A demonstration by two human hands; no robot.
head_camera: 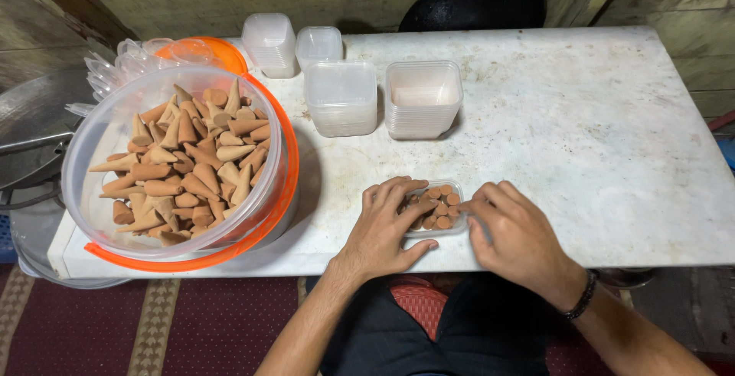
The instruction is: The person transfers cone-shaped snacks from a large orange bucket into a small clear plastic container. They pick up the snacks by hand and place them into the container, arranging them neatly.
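Head view: a small clear box of brown cones is being steadied at the table's near edge. Left hand is being pressed on it, fingers spread; right hand is pinching its rim. Risk: cones tipping if nudged. Empty clear box stacks are standing behind; a big cone tub left.

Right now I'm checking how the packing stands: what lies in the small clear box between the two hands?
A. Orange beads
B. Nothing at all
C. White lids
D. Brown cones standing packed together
D: the small clear box holds brown cones with their round bases up, the left hand and right hand at its two sides; more such cones fill the big tub.
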